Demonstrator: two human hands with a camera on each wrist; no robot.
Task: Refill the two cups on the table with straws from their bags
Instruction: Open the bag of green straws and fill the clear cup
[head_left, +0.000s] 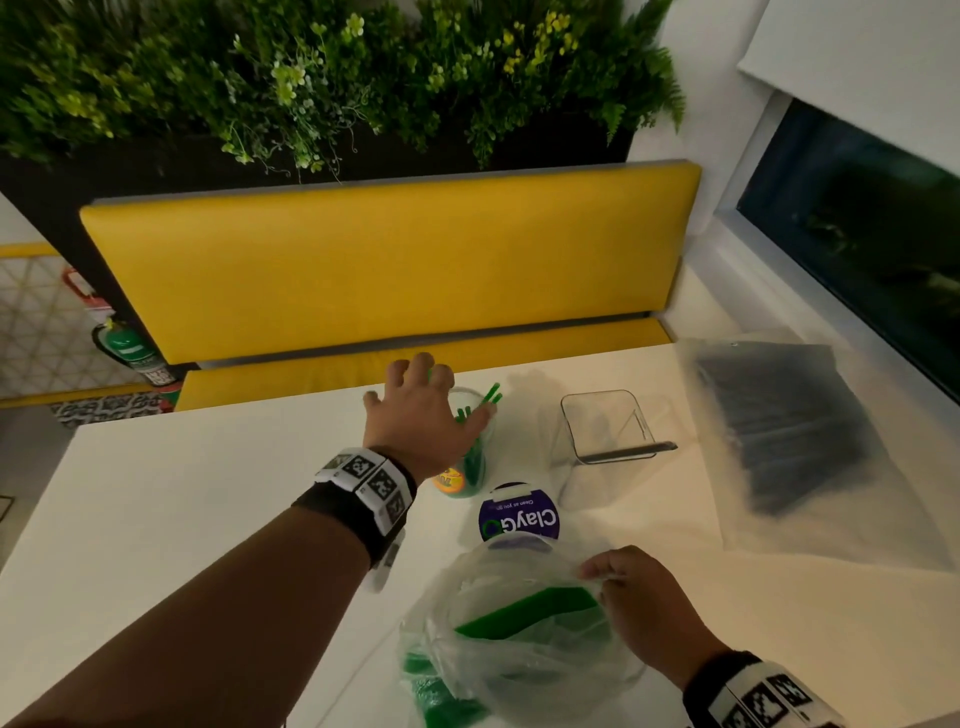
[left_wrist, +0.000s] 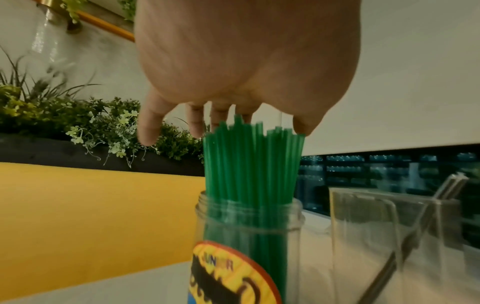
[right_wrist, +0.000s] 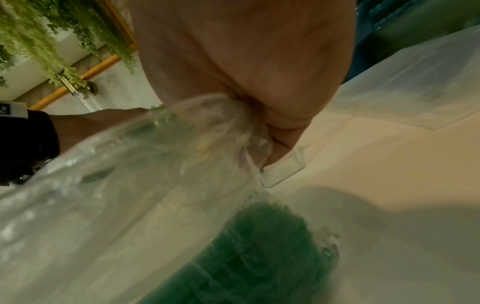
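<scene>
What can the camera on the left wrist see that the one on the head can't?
Only the left wrist view shows the jar's orange label up close and the green straws' tips under the left hand's fingertips. Only the head view shows the right hand pinching the green-straw bag, and the black-straw bag. Both show the square clear cup.

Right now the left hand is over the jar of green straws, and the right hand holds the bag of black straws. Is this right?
One detail is wrong: the right hand holds the bag of green straws, as the head view shows. The bag of black straws lies untouched. The left hand is over the jar.
</scene>
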